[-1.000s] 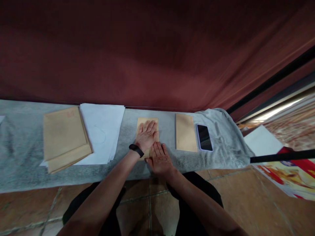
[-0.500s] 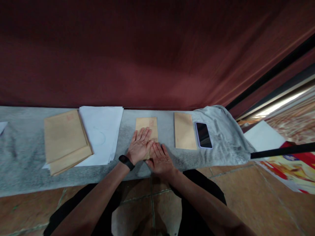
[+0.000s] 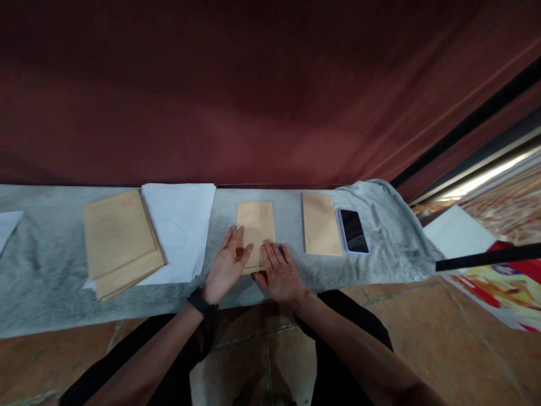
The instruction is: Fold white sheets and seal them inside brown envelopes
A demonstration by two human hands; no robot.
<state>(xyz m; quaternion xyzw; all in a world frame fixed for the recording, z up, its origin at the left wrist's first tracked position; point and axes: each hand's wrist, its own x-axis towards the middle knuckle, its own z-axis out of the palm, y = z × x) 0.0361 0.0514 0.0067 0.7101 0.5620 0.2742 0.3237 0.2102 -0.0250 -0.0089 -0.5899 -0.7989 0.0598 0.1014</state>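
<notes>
A small brown paper envelope [image 3: 257, 225] with red print in its upper right corner lies on the grey cloth in front of me. At its left edge is my left hand [image 3: 226, 268], thumb and fingers apart, the fingertips touching the paper. My right hand [image 3: 281, 276] rests flat over the envelope's lower right corner, fingers stretched out. A second brown envelope [image 3: 322, 225] lies farther right, beside a phone [image 3: 354, 231] with a dark screen and a pale purple case.
Larger brown envelopes [image 3: 120, 231] lie stacked at the left, partly over white paper sheets [image 3: 186, 225]. The grey cloth [image 3: 51, 270] covers a narrow bench against a dark red curtain [image 3: 253, 113]. A black bar [image 3: 486, 258] and a colourful printed box [image 3: 507, 287] are at the right.
My left hand has slid off the top of the envelope to its left edge, uncovering most of the paper. My right hand stays at the lower right corner.
</notes>
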